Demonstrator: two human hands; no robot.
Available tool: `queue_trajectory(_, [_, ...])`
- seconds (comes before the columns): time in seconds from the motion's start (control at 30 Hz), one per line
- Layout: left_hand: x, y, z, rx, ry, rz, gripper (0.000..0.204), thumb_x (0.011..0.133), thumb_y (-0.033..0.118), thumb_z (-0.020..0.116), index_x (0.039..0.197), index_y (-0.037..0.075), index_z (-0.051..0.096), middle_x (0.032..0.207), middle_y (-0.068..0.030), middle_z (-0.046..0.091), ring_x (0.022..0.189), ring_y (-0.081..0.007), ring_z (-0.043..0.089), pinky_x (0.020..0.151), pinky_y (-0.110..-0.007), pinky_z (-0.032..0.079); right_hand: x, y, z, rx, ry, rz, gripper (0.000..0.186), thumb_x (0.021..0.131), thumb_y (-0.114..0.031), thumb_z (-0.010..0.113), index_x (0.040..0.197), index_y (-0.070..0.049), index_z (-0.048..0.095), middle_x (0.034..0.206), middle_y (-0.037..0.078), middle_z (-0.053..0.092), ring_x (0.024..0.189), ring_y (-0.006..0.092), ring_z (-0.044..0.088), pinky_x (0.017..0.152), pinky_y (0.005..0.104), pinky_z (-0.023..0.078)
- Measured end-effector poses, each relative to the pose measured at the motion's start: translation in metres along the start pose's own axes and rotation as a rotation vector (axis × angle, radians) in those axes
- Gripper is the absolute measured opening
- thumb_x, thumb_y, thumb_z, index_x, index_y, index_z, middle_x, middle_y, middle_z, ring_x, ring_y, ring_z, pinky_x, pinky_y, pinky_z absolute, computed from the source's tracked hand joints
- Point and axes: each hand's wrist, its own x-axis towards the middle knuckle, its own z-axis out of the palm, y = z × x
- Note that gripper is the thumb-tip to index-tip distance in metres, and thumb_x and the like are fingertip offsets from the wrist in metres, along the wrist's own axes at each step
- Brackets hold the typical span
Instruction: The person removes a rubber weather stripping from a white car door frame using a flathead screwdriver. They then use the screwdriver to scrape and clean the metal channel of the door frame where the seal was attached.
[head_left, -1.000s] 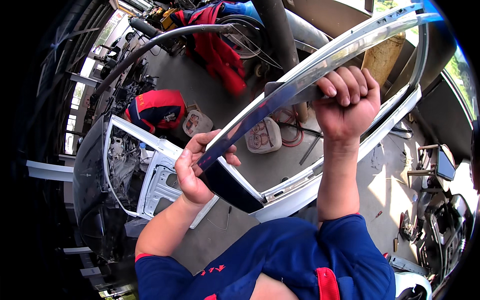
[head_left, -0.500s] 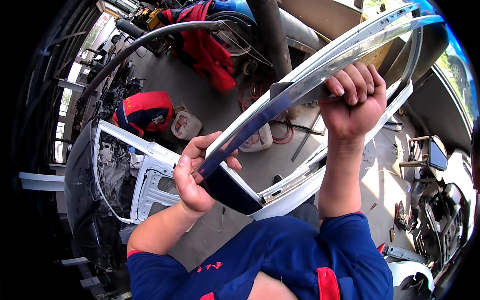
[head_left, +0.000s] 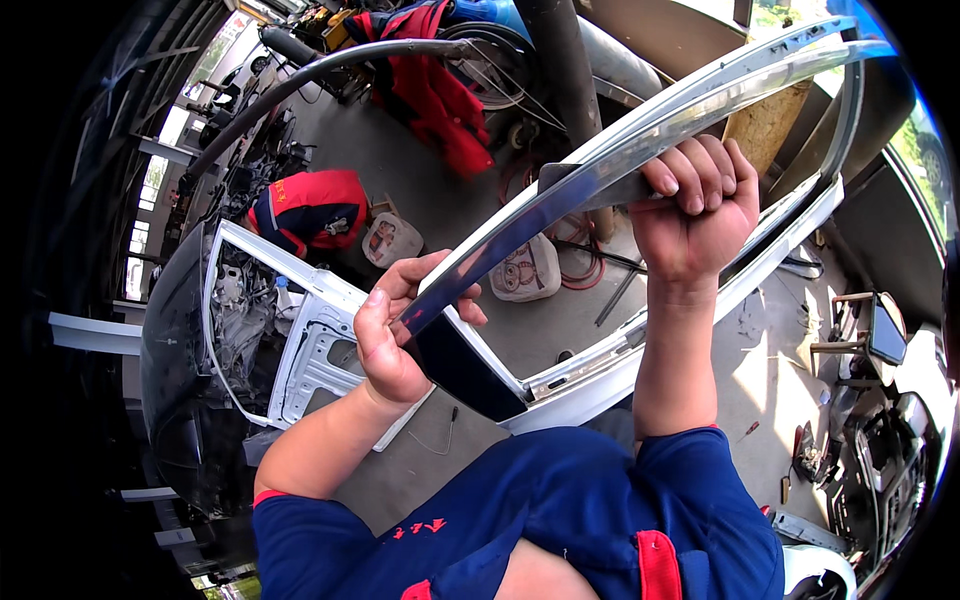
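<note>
A white car door [head_left: 590,400] stands upright in front of me, its window opening framed by a curved upper rail. Along that rail runs a long shiny trim strip [head_left: 530,215], reflecting blue. My left hand [head_left: 400,325] pinches the strip's lower end against the frame, thumb on the near side and fingers over the far side. Just below it is a black corner panel [head_left: 465,375]. Higher up, my right hand [head_left: 700,205] is closed, knuckles up, around a dark flat piece [head_left: 590,187] that lies against the strip. Its kind I cannot make out; the fingers hide part of it.
A crouching person in red and navy [head_left: 315,210] works beyond another white door [head_left: 310,350] at the left. Two plastic jugs [head_left: 525,270], hoses and a dark post [head_left: 560,70] stand farther off. A stool [head_left: 870,330] and loose car parts [head_left: 880,440] lie right.
The view has shifted slightly, so the surroundings sit a little lower and to the right. My right hand has slid slightly down and left along the strip with the dark piece. The left hand keeps its hold.
</note>
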Motion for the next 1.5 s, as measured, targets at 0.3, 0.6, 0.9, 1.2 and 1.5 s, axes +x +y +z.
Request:
queue_trajectory(0.3, [0.006,-0.002,-0.002,0.013,0.017,0.013,0.066,0.098,0.05,0.024,0.128,0.001,0.056,0.103,-0.0183,0.067,0.085,-0.0251,0.069,0.077,-0.042,0.06,0.003,0.005,-0.005,-0.033,0.0,-0.02,0.039,0.101,-0.027,0.039,0.062,-0.021,0.041,0.054,-0.007,0.038,0.051,0.0099,0.038,0.064,0.033,0.038])
queue_trajectory(0.6, [0.024,-0.005,-0.019,-0.204,-0.132,0.011,0.066,0.1,0.047,0.027,0.133,-0.005,0.051,0.111,-0.0212,0.067,0.092,-0.0228,0.066,0.086,-0.038,0.055,0.026,-0.01,-0.02,-0.103,-0.053,0.069,0.032,0.097,-0.021,0.043,0.066,-0.018,0.048,0.059,-0.005,0.048,0.056,0.0134,0.047,0.072,0.0356,0.045])
queue_trajectory(0.9, [0.041,-0.003,-0.018,-0.671,-0.359,-0.123,0.052,0.102,0.043,0.04,0.128,-0.001,0.052,0.116,-0.0177,0.061,0.102,-0.0225,0.058,0.095,-0.037,0.046,0.048,-0.06,-0.024,-0.304,0.108,0.024,0.03,0.091,-0.007,0.04,0.063,-0.008,0.051,0.057,0.002,0.051,0.064,0.0146,0.058,0.093,0.0449,0.049])
queue_trajectory(1.2, [0.059,-0.009,-0.02,-0.028,-0.23,0.245,0.043,0.11,0.034,0.034,0.118,0.001,0.06,0.108,-0.0076,0.067,0.098,-0.0117,0.06,0.093,-0.025,0.046,0.071,-0.084,-0.024,-0.18,0.221,0.129,0.03,0.093,-0.008,0.043,0.107,0.012,0.06,0.106,0.02,0.064,0.103,0.0321,0.062,0.096,0.0483,0.05])
queue_trajectory(1.5, [0.067,-0.011,-0.033,-0.391,-0.581,0.054,0.044,0.11,0.03,0.035,0.131,-0.003,0.054,0.124,-0.0094,0.061,0.113,-0.0141,0.055,0.105,-0.027,0.039,0.05,-0.033,-0.033,-0.717,0.027,0.117,0.01,0.088,-0.016,0.063,0.088,-0.006,0.065,0.083,0.006,0.072,0.08,0.0147,0.069,0.083,0.0269,0.056])
